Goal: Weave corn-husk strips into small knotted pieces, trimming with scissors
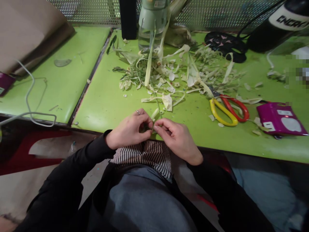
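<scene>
- Two bare hands meet at the near edge of the green table (pixel 101 106), just above the person's striped cloth (pixel 142 156).
- On the left hand (pixel 131 129), which wears a ring (pixel 137 112), thumb and forefinger are brought together in a fine pinch; the right hand (pixel 180 138) pinches in the same manner, and the fingertips almost touch.
- Both appear to grasp a small pale green plant piece (pixel 155 113), which shows just beyond the fingertips; its lower end is hidden, so I cannot tell exactly where each finger presses.
- In my judgement, this piece is very light and soft, perhaps slightly moist, and it can tear or crush easily.
- A good hold would be near its end, with the finger pads only and little pressure; a hard squeeze could bruise it.
- Behind it lies a loose heap of plant scraps (pixel 135 72), with one long pale leaf (pixel 148 72) across it.
- Scissors (pixel 225 108) with red and yellow handles rest to the right, apart from the hands.
</scene>
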{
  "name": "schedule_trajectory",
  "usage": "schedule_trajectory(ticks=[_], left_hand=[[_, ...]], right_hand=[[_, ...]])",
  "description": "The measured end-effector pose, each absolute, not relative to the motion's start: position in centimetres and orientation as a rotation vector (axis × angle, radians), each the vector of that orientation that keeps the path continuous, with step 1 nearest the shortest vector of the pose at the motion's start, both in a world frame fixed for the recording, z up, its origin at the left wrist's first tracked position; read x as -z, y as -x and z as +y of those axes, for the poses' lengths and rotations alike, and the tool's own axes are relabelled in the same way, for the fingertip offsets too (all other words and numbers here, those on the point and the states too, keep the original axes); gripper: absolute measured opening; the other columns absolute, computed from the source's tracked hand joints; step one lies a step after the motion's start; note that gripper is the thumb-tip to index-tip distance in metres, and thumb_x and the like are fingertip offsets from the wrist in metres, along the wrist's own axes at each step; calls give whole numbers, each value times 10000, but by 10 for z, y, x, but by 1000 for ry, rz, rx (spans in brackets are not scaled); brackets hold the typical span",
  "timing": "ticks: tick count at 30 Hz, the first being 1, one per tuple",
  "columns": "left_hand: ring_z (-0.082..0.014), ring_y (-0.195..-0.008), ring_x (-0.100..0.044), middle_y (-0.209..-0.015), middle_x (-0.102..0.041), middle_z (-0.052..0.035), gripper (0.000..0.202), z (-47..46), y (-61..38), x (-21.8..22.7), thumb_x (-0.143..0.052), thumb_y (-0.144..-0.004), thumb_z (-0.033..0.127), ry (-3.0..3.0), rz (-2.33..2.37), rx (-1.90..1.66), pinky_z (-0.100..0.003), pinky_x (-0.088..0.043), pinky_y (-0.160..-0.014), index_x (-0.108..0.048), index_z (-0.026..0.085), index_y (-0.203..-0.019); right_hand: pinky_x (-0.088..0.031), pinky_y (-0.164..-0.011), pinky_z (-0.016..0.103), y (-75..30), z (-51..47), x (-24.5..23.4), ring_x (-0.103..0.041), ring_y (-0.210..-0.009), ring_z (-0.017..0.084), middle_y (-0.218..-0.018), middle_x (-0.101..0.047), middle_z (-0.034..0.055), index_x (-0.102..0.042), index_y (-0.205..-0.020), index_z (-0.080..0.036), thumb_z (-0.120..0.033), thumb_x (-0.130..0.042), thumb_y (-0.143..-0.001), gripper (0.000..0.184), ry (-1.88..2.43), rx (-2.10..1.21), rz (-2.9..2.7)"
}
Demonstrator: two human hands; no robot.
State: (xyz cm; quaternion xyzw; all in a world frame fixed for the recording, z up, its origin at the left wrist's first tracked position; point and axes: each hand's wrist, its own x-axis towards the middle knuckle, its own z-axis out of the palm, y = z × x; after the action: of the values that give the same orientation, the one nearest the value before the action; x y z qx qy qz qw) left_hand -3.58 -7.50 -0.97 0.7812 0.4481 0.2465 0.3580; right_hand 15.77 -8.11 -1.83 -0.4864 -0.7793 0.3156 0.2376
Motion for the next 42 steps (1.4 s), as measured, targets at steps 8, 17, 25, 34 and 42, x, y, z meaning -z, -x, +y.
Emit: schedule_trajectory(ticks=[8, 17, 25, 34, 42], left_hand=[[-88, -709, -570, -854, -573, -13, 42, -79, 41, 22, -627, -860, 130, -2117, 1146, -792, -206, -487, -648, -592, 133, -885], [-117, -766, -646, -933, -661, -45, 107, -87, 38, 35, -538, -954, 219, -2480, 1244, -933, -221, -526, -644, -634, 176, -936], [-92, -685, -638, -865, -693, -34, 182, -92, 40, 34, -430, -1007, 216, -2604, 1314, -855, -199, -518, -622, -596, 170, -947], [-107, -683, -638, -989, -694, -50, 146, -96, 41, 35, -396, -973, 104, -2739, 1377, -688, -217, -507, -578, -522, 175, -998], [-149, -832, -631, -997, -692, -65, 149, -94, 45, 28, -431, -952, 84, -2669, 1113, -957, -268, -543, -720, -518, 172, -1035]], right_hand=[[-311, -543, 254, -158, -80, 15, -465, -516, 98, -630, -607, -26, -642, -859, -191, -329, -535, -946, 195, 1360, -865, -2196], [-317, -548, 260, -157, -75, 12, -508, -546, 112, -646, -624, -22, -639, -854, -196, -325, -529, -943, 191, 1396, -925, -2217], [-383, -552, 251, -165, -70, 12, -546, -567, 106, -700, -670, -22, -672, -883, -202, -391, -546, -949, 237, 1289, -1107, -2142], [-352, -541, 275, -164, -75, 14, -585, -550, 131, -719, -707, 14, -650, -888, -190, -350, -481, -992, 255, 1386, -555, -2322], [-364, -546, 272, -174, -78, 22, -595, -579, 139, -737, -708, 30, -625, -864, -182, -287, -472, -985, 221, 1357, -368, -2386]])
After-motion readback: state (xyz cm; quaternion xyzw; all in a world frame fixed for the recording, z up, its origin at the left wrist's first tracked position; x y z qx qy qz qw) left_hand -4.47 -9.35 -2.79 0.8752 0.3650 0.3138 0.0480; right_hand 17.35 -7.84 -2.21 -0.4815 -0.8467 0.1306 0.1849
